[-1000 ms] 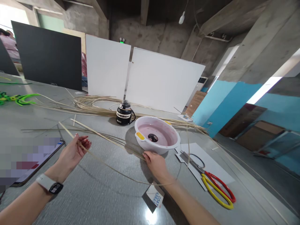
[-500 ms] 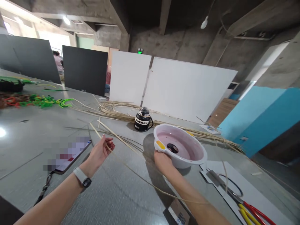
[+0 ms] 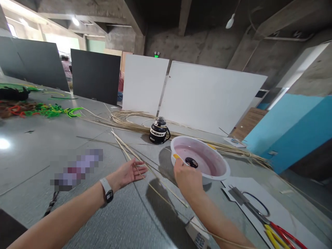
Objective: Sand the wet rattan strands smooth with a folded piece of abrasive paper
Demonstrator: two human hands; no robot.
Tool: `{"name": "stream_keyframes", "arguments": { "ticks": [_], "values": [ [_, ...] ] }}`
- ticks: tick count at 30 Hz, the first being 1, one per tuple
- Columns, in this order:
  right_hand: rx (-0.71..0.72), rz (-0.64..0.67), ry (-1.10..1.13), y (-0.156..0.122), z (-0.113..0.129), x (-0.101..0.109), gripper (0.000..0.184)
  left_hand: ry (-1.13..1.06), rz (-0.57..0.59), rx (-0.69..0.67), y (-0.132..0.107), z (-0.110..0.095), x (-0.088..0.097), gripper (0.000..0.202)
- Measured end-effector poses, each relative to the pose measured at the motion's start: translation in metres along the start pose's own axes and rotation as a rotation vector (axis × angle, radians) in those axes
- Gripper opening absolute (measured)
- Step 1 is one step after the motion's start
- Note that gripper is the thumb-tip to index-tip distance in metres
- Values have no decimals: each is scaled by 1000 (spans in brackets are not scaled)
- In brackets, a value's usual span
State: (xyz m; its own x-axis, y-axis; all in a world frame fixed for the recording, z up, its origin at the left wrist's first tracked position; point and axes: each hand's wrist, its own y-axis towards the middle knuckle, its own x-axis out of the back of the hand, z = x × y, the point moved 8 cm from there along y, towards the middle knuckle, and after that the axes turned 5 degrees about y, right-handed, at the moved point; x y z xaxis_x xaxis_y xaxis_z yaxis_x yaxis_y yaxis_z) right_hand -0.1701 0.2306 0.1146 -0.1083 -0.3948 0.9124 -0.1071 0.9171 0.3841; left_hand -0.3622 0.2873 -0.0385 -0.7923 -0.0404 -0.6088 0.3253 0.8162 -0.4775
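Observation:
My left hand (image 3: pixel 132 172) lies palm up with its fingers stretched out over the grey table. A thin pale cane strip (image 3: pixel 158 193) passes across its fingers and curves right, toward my right forearm. Another pair of cane strips (image 3: pixel 124 145) runs beside that hand. My right hand (image 3: pixel 188 176) has its fingers bent over the left rim of a white plastic basin (image 3: pixel 225 169), at its yellow grip; its fingertips are partly hidden. Inside the basin is pinkish liquid or lining, with a dark round patch at the bottom.
A black bottle (image 3: pixel 158 131) stands behind the basin, before bundled canes (image 3: pixel 124 119). Red-and-yellow-handled pliers or shears (image 3: pixel 277 231) lie on white paper at the right. A pixelated phone (image 3: pixel 77 169) is at the left. Green and orange strands (image 3: pixel 46 112) lie beyond.
My left hand has moved right and its fingers have straightened. My right hand has risen from beneath the basin's yellow grip to over it. The basin has hardly moved.

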Motion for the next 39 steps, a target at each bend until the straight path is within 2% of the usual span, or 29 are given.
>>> {"name": "stream_keyframes", "arguments": {
  "ticks": [3, 5, 8, 10, 13, 15, 18, 20, 22, 25, 27, 29, 34, 36, 39],
  "values": [
    [-4, -110, 30, 4, -13, 21, 34, -9, -6, 13, 28, 1, -9, 30],
    [-12, -139, 66, 5, -24, 25, 34, -27, -22, -8, 48, -3, -17, 30],
    [-43, -99, 226, 0, -39, 12, 27, -62, -61, -59, 70, -9, -31, 30],
    [-63, -55, 450, -8, -45, -5, 22, -86, -75, -93, 74, -10, -41, 30],
    [-67, 28, 744, -23, -45, -27, 18, -123, -66, -161, 64, -11, -49, 29],
    [-87, 138, 907, -33, -44, -39, 17, -150, -45, -230, 49, -16, -51, 28],
    [-178, 410, 1176, -47, -41, -52, 17, -187, -4, -343, 26, -31, -53, 28],
    [-215, 589, 1254, -55, -41, -55, 18, -204, 16, -397, 16, -41, -56, 31],
    [-238, 681, 1307, -62, -45, -56, 20, -214, 13, -430, 13, -49, -58, 31],
    [-333, 685, 1594, -70, -54, -59, 27, -216, -53, -443, 17, -55, -54, 26],
    [-407, 698, 1838, -78, -56, -66, 32, -210, -129, -451, 21, -56, -46, 25],
    [-438, 704, 1973, -86, -55, -73, 34, -199, -211, -469, 22, -55, -35, 25],
    [-355, 649, 1985, -93, -56, -71, 38, -198, -360, -472, 14, -35, -11, 23],
    [-313, 663, 1971, -94, -55, -66, 40, -221, -367, -441, 10, -25, -9, 23],
    [-214, 774, 1995, -101, -48, -64, 42, -259, -327, -391, 5, -15, -14, 24]
  ]
}}
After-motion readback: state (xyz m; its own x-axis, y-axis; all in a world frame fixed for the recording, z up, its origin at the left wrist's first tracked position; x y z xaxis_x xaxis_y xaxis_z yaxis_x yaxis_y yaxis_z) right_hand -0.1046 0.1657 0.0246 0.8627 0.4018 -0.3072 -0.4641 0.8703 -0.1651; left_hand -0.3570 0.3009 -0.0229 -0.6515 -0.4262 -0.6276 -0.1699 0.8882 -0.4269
